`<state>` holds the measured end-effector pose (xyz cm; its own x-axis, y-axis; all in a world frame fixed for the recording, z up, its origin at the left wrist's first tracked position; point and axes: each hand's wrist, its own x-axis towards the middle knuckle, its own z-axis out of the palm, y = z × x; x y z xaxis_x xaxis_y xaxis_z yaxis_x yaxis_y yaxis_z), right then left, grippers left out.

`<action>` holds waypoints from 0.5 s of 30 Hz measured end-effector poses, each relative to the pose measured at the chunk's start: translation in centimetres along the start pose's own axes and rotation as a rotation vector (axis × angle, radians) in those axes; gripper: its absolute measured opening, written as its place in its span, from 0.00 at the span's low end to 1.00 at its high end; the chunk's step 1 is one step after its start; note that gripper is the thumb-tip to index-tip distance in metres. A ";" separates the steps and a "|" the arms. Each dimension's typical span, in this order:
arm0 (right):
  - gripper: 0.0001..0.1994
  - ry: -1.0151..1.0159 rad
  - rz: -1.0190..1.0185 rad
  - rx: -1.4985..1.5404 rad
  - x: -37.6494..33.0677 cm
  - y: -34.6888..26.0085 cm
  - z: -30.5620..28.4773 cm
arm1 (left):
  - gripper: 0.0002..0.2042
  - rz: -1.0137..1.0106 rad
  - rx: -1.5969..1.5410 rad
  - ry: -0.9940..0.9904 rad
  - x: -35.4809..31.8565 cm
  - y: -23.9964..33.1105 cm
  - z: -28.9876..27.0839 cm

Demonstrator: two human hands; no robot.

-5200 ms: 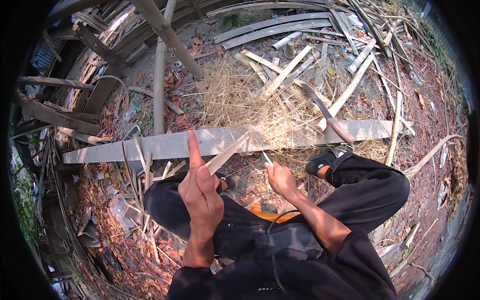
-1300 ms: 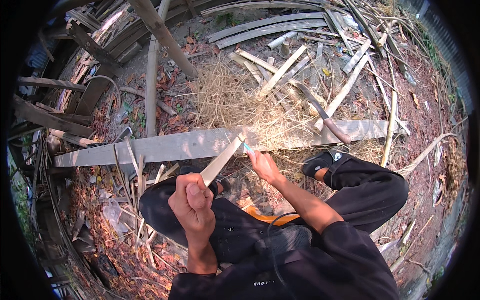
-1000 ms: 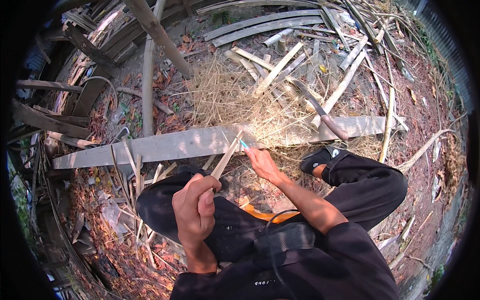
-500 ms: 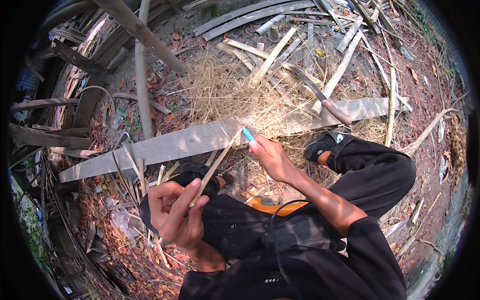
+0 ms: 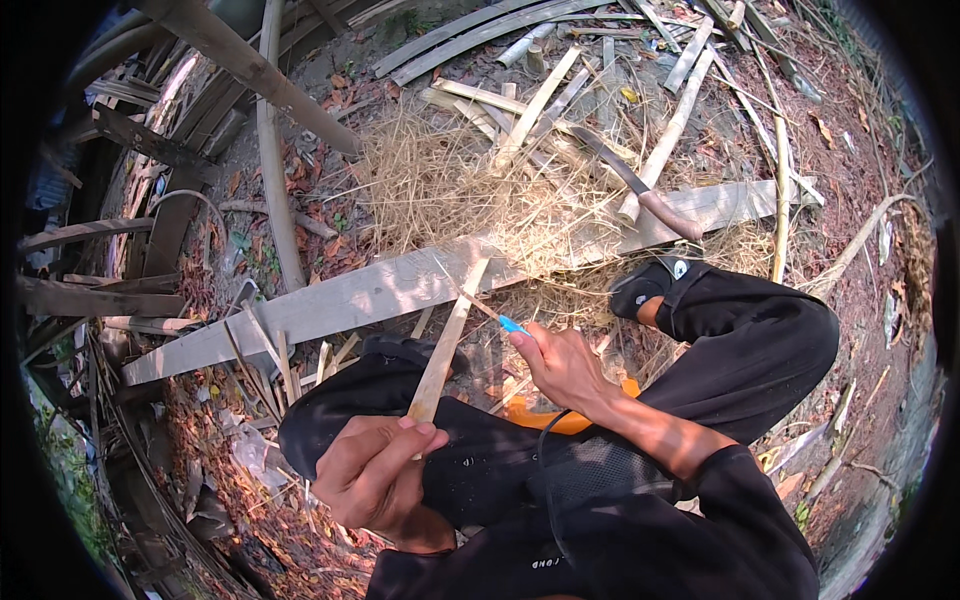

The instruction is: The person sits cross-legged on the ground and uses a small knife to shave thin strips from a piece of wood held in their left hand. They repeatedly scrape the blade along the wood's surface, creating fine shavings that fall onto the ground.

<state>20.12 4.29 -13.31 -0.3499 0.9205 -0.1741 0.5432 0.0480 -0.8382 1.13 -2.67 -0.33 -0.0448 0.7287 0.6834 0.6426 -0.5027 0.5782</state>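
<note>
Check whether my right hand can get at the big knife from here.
Probably yes: the brown handle of the big knife lies uncovered over the plank, ahead and to the right of your right hand. Its fingers hold a blue tool, though, so they may not be free.

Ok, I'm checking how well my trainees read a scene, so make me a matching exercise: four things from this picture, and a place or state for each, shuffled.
Things:
1. Left hand
2. Right hand
3. Machete
4. Plank

Places and states:
A. lies with its handle over the plank
B. holds a blue tool
C. partly covered by straw
D. grips a pale strip

Pairs: 1-D, 2-B, 3-A, 4-C
</note>
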 end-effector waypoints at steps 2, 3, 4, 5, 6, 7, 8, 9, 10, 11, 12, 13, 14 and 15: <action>0.25 0.010 -0.226 0.005 -0.7 -1.5 -0.2 | 0.14 -0.022 0.019 -0.004 0.2 0.1 0.4; 0.26 0.025 -0.344 0.012 -0.8 -1.9 -0.2 | 0.13 -0.021 0.028 -0.008 0.5 0.1 0.6; 0.24 0.051 -0.218 0.079 -0.5 -0.6 1.1 | 0.13 -0.016 0.027 -0.004 0.7 0.1 0.7; 0.22 0.039 -0.128 0.047 0.1 0.4 1.5 | 0.13 -0.015 0.026 0.002 0.7 -0.2 0.5; 0.21 0.027 -0.038 0.015 0.7 1.4 1.3 | 0.13 -0.014 0.025 0.008 0.7 -0.3 0.4; 0.20 0.013 0.039 -0.020 1.5 0.9 0.9 | 0.13 -0.024 0.041 0.001 0.7 -0.2 0.1; 0.20 -0.017 -0.005 0.058 0.9 -0.1 0.5 | 0.13 -0.034 0.056 -0.007 0.7 -0.1 -0.3; 0.21 -0.002 -0.101 0.108 0.0 -1.5 0.1 | 0.13 -0.059 0.066 -0.026 0.4 0.0 -0.3; 0.22 0.014 -0.197 0.158 -0.8 -2.8 -0.1 | 0.13 -0.069 0.066 -0.019 0.1 -0.1 -0.1; 0.23 0.039 -0.301 0.210 -1.4 -3.6 -0.1 | 0.13 -0.068 0.066 -0.010 0.3 0.0 0.1; 0.24 0.034 -0.323 0.169 -1.7 -3.2 0.8 | 0.12 -0.066 0.066 -0.001 0.5 0.0 0.3; 0.23 0.042 -0.251 0.153 -1.1 -2.0 1.6 | 0.12 -0.061 0.066 0.013 0.5 -0.1 0.3; 0.23 0.053 -0.175 0.134 -0.4 -0.9 2.3 | 0.12 -0.056 0.060 0.027 0.4 -0.3 0.3; 0.22 0.066 -0.098 0.115 0.1 0.0 2.5 | 0.12 -0.051 0.053 0.040 0.5 -0.3 0.3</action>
<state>18.17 3.40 -14.66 -0.3442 0.9372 -0.0572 0.4168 0.0979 -0.9037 1.16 -2.07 -0.31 -0.1084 0.7331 0.6714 0.6782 -0.4393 0.5891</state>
